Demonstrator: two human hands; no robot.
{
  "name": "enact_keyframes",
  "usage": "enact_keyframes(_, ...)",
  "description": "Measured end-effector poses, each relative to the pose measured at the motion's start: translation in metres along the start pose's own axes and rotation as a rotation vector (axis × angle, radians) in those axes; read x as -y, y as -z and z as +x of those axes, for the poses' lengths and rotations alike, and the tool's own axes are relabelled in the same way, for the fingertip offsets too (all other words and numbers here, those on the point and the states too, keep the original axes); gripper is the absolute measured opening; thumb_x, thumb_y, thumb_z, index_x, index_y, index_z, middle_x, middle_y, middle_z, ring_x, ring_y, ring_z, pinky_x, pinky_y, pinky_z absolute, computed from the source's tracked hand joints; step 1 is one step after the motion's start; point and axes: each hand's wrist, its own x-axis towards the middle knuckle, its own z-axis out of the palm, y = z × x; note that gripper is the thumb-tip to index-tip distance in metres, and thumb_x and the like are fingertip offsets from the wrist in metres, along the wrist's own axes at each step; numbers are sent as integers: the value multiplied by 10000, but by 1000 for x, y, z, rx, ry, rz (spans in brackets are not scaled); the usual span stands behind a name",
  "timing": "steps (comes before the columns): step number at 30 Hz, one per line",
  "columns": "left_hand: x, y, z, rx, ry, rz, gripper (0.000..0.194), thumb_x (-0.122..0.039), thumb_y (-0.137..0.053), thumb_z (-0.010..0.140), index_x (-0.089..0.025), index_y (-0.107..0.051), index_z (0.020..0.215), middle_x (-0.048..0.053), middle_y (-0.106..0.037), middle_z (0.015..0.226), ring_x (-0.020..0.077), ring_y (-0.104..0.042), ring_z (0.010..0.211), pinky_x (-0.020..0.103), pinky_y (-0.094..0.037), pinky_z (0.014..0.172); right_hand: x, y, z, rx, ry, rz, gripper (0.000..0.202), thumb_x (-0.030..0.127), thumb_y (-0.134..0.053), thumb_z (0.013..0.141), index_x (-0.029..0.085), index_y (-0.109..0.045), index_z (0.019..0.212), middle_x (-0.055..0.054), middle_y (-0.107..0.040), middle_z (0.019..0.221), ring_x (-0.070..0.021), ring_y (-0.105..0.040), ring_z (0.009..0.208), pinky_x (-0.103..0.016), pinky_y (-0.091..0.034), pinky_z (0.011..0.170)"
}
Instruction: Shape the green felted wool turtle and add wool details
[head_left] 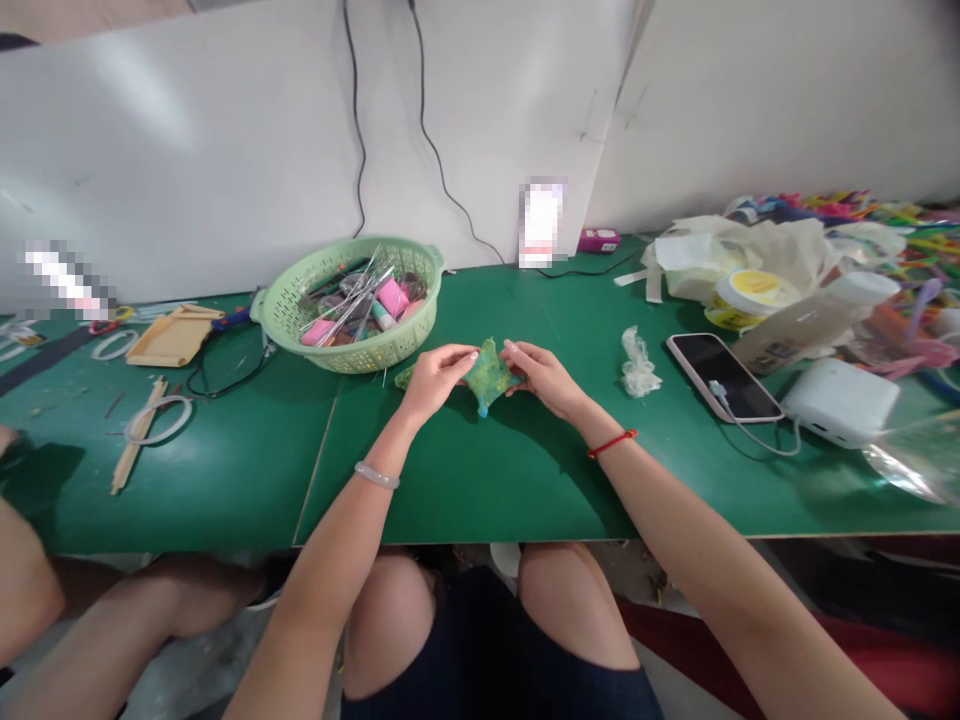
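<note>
A small green figure [489, 375] with pointed corners and a blue tip at its lower end is held just above the green table [465, 480]. My left hand [439, 380] pinches its left side between thumb and fingers. On the opposite side, my right hand [545, 377] grips the edge with fingertips. Both hands are closed on the figure. Another green piece [405, 378] shows partly behind my left hand; whether it joins the figure cannot be made out.
A green basket [352, 358] of tools stands behind left. At right are crumpled plastic [639, 365], a phone [724, 378], a white charger [844, 400], a bottle [814, 325] and a tub [754, 295]. A white ring [159, 420] lies left, near another person's arm [22, 560].
</note>
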Motion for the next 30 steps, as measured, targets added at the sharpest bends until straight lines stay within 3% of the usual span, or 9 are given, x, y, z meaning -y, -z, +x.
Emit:
enact_keyframes(5,-2,0,0,-10,41,-57,453,-538,-818,797,-166,-795,1054,135,-812,1064,281,-748,1073,300,-623,721,2,3,1,33,-83,61,552,715,-811,774,185,-683,864,2,-610,699,-124,-628,631,-246,-595,520)
enact_keyframes(10,-9,6,0,-1,9,-2,596,-704,-677,881,-154,-770,1093,131,-820,959,240,-790,894,317,-644,731,13,9,-8,223,-128,-73,589,538,-983,613,190,-656,958,12,-714,735,-120,-681,647,-246,-629,592)
enact_keyframes(14,-14,25,4,-114,-182,62,612,-713,-601,933,-145,-747,1106,139,-830,965,217,-805,830,319,-660,741,24,13,-15,384,-232,-152,610,546,-981,617,205,-566,905,72,-650,642,-94,-650,589,-276,-658,644)
enact_keyframes(17,-12,35,7,-274,-324,174,615,-717,-563,954,-140,-752,1053,126,-822,870,203,-796,781,285,-647,672,30,13,-19,438,-343,-288,691,528,-1018,543,206,-562,949,55,-686,685,-101,-666,607,-244,-632,606)
enact_keyframes(19,-10,38,8,-318,-378,253,607,-709,-536,973,-147,-760,1016,110,-816,826,188,-787,748,264,-634,642,32,13,-21,445,-363,-392,684,575,-1004,546,200,-580,930,14,-713,713,-133,-696,642,-261,-632,600)
enact_keyframes(22,-7,41,9,-320,-415,340,573,-657,-491,1016,-155,-767,1015,94,-818,824,176,-787,742,256,-632,645,32,15,-21,385,-252,-607,606,744,-843,704,195,-600,786,-51,-719,685,-185,-708,610,-314,-602,561)
enact_keyframes(25,-8,46,7,-285,-418,464,506,-541,-460,1062,-139,-766,1057,118,-832,910,208,-810,850,312,-661,759,27,19,-17,148,26,-921,641,797,-648,863,216,-534,617,-45,-647,546,-151,-569,461,-320,-462,512)
enact_keyframes(28,-7,48,2,-128,-400,758,362,-414,-568,1040,-136,-759,1171,164,-799,1221,273,-769,1155,423,-606,1039,21,18,-12,-67,277,-967,687,805,-469,956,224,-511,590,-54,-647,547,-155,-549,516,-323,-416,589)
enact_keyframes(30,-3,45,-3,-42,-352,1005,464,-412,-723,955,-119,-699,1314,219,-703,1409,350,-677,1323,492,-551,1119,18,15,-10,-128,338,-905,725,852,-386,948,223,-524,614,-59,-660,567,-148,-525,505,-319,-392,575)
